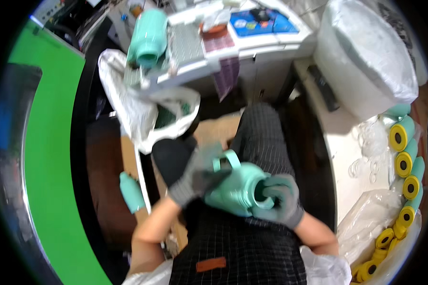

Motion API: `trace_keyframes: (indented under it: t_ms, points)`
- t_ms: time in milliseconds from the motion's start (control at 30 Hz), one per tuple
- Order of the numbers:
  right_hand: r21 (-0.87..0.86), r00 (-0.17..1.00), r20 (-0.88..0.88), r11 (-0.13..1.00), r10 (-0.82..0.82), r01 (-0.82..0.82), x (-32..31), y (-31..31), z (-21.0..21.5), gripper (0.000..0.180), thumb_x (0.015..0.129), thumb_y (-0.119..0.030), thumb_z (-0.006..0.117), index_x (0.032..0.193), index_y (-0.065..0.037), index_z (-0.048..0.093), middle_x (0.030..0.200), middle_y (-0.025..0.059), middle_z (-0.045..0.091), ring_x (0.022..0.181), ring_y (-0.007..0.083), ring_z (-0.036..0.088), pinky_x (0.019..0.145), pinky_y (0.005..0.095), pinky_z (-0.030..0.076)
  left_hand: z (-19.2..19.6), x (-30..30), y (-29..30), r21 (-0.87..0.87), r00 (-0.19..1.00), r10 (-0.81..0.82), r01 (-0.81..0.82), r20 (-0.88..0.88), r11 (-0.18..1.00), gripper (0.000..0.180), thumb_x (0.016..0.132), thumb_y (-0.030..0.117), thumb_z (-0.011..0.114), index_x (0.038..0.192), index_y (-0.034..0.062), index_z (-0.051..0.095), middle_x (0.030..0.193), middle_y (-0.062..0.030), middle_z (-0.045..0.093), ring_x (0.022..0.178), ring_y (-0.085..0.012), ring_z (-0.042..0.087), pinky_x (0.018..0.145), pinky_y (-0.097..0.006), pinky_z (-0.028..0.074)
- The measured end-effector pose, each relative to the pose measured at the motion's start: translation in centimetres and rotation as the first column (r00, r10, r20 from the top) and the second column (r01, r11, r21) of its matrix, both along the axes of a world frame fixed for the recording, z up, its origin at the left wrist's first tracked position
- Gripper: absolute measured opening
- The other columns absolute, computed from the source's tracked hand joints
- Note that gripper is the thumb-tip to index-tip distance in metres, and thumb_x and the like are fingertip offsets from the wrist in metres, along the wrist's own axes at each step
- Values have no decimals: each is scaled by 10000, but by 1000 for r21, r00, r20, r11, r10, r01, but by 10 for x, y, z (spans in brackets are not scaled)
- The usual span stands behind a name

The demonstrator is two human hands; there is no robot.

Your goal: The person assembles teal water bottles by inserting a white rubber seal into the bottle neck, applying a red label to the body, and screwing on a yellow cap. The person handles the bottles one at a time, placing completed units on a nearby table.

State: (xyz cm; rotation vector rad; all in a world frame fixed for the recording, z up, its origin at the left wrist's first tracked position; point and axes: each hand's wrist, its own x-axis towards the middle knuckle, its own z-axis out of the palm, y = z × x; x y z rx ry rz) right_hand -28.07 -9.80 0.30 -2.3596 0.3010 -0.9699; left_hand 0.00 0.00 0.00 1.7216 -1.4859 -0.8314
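Left hand: we find the left hand (198, 175), in a grey glove, closed over the upper side of the mint-green jug (236, 190), next to its handle loop.
Right hand: the right hand (281, 199), also grey-gloved, is cupped around the jug's open mouth; its fingers (273, 190) curl over the rim and partly into the opening. We record it as gripping the jug.
Jug: we see it lying on its side, held between both hands above the person's lap, mouth turned toward the right hand. The lap is covered by a dark checked apron (242, 251).
Second jug: another mint-green jug (148, 37) lies on the white machine table (252, 45) at the top of the view, well apart from the hands.
Bag, left: a white plastic bag (142, 111) hangs open just below that table; we cannot tell what is inside.
Small green piece: a mint-green part (131, 191) sits low to the left, near the left forearm; its kind is too blurred for us to tell.
Right side: a row of mint-green tubes with yellow end caps (404, 159) runs down the right edge, beside clear plastic bags (371, 213).
Large bag: a big white sack (366, 57) stands at upper right.
Left surface: a bright green panel (52, 156) fills the left side.
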Motion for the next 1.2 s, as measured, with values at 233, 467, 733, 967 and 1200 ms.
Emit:
trace_keyframes:
  t_ms: [233,467,733,967,1200]
  points:
    - [938,937,-348,9,29,348,-69,5,27,763,913,-250,732,1523,47,381,1243,229,633,892,220,723,690,314,612,17,-74,-41,-352,981,-47,112,187,929,578,924,334,722,1369,1,564,1233,-163,597,1073,-293,609,946,-431,500]
    - [865,842,81,457,-534,207,-65,-23,6,914,858,-213,678,1622,22,236,1534,218,441,1390,282,474,1157,422,392,-32,69,-198,19,713,531,-590,-458,807,445,949,255,753,1233,-45,587,1003,-47,648,831,-98,601,699,-260,494]
    - [578,862,-41,691,-506,433,-65,-34,-36,1058,827,-204,777,1646,17,145,1608,210,372,1433,293,450,1173,428,385,-103,96,-235,-285,748,494,-640,-444,713,458,868,110,774,1243,19,528,969,-92,718,761,-204,687,735,-315,565]
    - [469,834,-67,720,-548,511,-60,-33,-49,1048,742,-166,800,1604,68,252,1575,247,431,1383,324,527,1123,422,455,-54,100,-213,-420,793,594,-498,134,759,424,896,123,731,1297,72,604,1003,-123,750,884,-246,741,814,-353,568]
    - [489,828,-30,714,-560,501,-53,-19,-47,1051,744,-158,809,1607,64,252,1575,259,429,1391,324,519,1129,425,449,-52,92,-206,-496,820,568,-464,73,734,190,872,77,779,1044,28,717,964,-91,729,856,-182,714,806,-316,559]
